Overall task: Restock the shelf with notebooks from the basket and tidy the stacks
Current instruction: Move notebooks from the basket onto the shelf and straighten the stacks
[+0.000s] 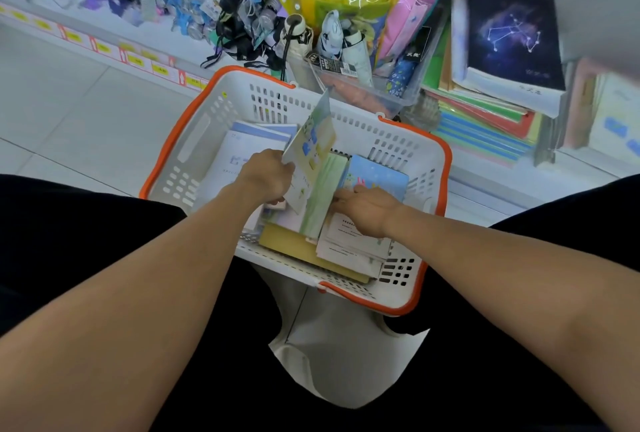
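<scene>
A white basket with an orange rim [194, 126] stands on the floor between my knees and holds several notebooks. My left hand [266, 173] grips a thin notebook with a pale blue and yellow cover [311, 144] and tilts it up on edge. My right hand [363, 204] lies inside the basket, fingers on a blue notebook with a pink rabbit [381, 178]; whether it grips it I cannot tell. Green-edged notebooks [320, 199] stand between my hands. White notebooks [242, 151] lie flat at the basket's left.
On the low shelf at the right lies a stack of notebooks [485, 113] topped by a dark constellation-cover book [512, 33]. Folded umbrellas [242, 9] and coloured plastic pouches [363, 5] fill the shelf behind the basket. Grey floor tiles [69, 102] lie to the left.
</scene>
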Available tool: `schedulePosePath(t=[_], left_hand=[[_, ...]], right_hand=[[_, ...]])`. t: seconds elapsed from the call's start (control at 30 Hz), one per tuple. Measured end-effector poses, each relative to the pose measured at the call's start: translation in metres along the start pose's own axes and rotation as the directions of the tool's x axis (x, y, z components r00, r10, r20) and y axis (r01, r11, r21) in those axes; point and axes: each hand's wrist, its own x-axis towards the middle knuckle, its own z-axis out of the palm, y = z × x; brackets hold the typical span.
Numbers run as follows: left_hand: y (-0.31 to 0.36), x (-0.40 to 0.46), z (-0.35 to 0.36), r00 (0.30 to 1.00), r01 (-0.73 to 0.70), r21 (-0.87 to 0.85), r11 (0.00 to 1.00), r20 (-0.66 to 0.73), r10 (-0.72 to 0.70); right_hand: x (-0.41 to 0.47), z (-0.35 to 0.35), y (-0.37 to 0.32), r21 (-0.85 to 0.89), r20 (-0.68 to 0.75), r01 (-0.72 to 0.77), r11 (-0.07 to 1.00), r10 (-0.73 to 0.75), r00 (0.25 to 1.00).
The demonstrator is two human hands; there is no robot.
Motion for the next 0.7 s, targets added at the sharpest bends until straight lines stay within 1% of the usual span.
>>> schedulePosePath(t=[0.13,0.23,0.3,0.33,0.37,0.43,0.5,0.53,0.57,0.63,0.7], left_hand=[[0.005,0.000,-0.001,0.999,0.040,-0.151,0.988,-0.004,-0.041],[0.013,-0.002,0.000,0.998,0.061,-0.290,0.955,0.008,-0.061],[0.019,-0.004,-0.002,0.998,0.069,-0.375,0.924,0.027,-0.063],[0.023,-0.005,-0.002,0.998,0.058,-0.399,0.915,0.037,-0.048],[0.026,-0.007,-0.004,0.999,0.031,-0.429,0.903,0.046,-0.013],[0.031,-0.011,-0.007,0.991,-0.063,-0.512,0.857,0.068,0.114],[0.034,-0.018,-0.011,0.969,-0.178,-0.563,0.807,0.044,0.244],[0.037,-0.023,-0.014,0.961,-0.215,-0.590,0.779,0.017,0.278],[0.041,-0.030,-0.018,0.954,-0.246,-0.611,0.753,-0.015,0.300],[0.051,-0.044,-0.031,0.949,-0.288,-0.602,0.745,-0.075,0.306],[0.059,-0.060,-0.046,0.951,-0.277,-0.630,0.726,-0.070,0.301]], right_hand=[[-0.004,-0.012,0.001,-0.006,-0.007,0.002,1.000,-0.002,1.000],[-0.010,-0.024,0.005,-0.015,0.016,0.050,0.999,-0.050,0.999],[-0.015,-0.041,0.009,0.067,0.045,0.051,0.996,-0.054,0.998],[-0.018,-0.054,0.012,0.149,0.015,0.045,0.988,-0.048,0.999],[-0.020,-0.069,0.015,0.234,-0.040,0.048,0.971,-0.040,0.998],[-0.025,-0.104,0.015,0.359,-0.247,0.118,0.926,-0.028,0.969],[-0.031,-0.138,0.008,0.378,-0.446,0.229,0.897,-0.040,0.894],[-0.034,-0.151,0.003,0.375,-0.520,0.262,0.889,-0.032,0.854],[-0.037,-0.161,-0.001,0.367,-0.578,0.291,0.884,-0.029,0.816],[-0.039,-0.171,-0.007,0.376,-0.652,0.361,0.853,-0.033,0.758],[-0.043,-0.182,-0.013,0.419,-0.696,0.417,0.807,-0.009,0.718]])
